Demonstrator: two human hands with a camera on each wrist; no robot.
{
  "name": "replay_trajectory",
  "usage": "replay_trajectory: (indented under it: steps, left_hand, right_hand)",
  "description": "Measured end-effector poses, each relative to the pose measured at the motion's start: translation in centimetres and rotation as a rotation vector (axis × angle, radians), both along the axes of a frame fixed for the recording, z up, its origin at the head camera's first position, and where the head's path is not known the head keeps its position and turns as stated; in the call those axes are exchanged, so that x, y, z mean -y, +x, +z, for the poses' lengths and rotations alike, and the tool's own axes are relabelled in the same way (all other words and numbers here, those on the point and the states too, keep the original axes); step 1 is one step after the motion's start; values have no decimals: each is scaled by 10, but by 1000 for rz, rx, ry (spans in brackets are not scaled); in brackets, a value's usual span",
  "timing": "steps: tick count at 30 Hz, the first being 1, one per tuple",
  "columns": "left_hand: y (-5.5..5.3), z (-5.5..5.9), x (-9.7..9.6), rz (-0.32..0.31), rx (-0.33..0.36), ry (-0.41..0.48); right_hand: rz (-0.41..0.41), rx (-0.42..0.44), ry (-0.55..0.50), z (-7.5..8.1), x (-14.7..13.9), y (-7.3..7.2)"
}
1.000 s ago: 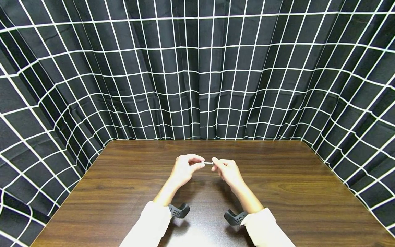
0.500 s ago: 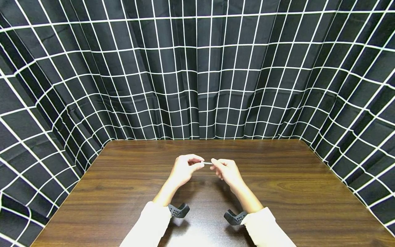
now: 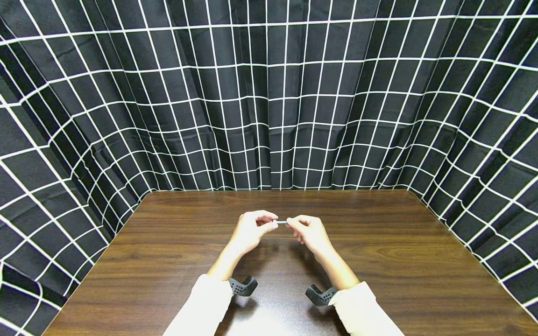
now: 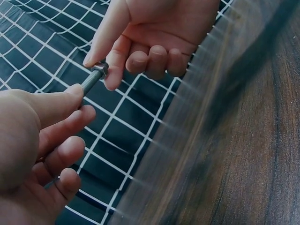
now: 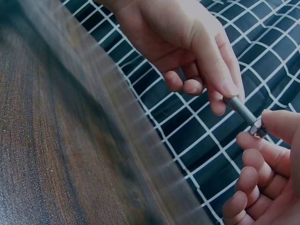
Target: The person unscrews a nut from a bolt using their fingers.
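A threaded metal bolt (image 3: pixel 282 222) spans the gap between the two hands, held above the table. My left hand (image 3: pixel 249 229) pinches one end of the bolt between thumb and index finger, hiding that end. In the left wrist view, the shank (image 4: pixel 91 82) runs from the left thumb towards a hex nut (image 4: pixel 101 69) at the far end. Thumb and index finger of my right hand (image 3: pixel 310 233) are at the nut (image 5: pixel 256 127), pinching it from opposite sides. The other fingers of both hands are loosely curled.
Beneath the hands lies a brown wood-grain table (image 3: pixel 168 261). A black curtain (image 3: pixel 235 107) with a white grid surrounds its back and sides. Each wrist carries a dark strap mount, such as the left mount (image 3: pixel 244 286).
The right fingertips have shifted slightly left along the bolt and changed their hold, with the index finger and thumb rolling a little. The left hand has stayed nearly still.
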State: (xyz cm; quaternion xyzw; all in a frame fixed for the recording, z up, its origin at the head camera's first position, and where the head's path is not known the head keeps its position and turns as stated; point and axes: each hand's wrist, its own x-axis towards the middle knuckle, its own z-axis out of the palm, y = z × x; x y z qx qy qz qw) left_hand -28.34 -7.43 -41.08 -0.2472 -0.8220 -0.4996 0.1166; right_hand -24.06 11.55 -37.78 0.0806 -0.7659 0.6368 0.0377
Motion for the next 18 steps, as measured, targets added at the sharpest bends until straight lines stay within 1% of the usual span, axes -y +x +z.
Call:
replay_trajectory:
  steps: [3,6,13,15,18]
  left_hand:
    - [0,0,0,5,-13,-11]
    - [1,0,0,6,-19,-18]
    - [2,1,1,9,-10,-7]
    - [1,1,2,12,-13,-5]
    - [1,1,2,14,-19,-7]
  right_hand:
    - [1,5,1,1,0,0]
    - [3,6,-3,-3,-2,-3]
    - [19,-14,-46,-28,-6,-20]
    - [20,-35,-53,-32,-6,-22]
    - [26,-65,-69,-34,-6,-23]
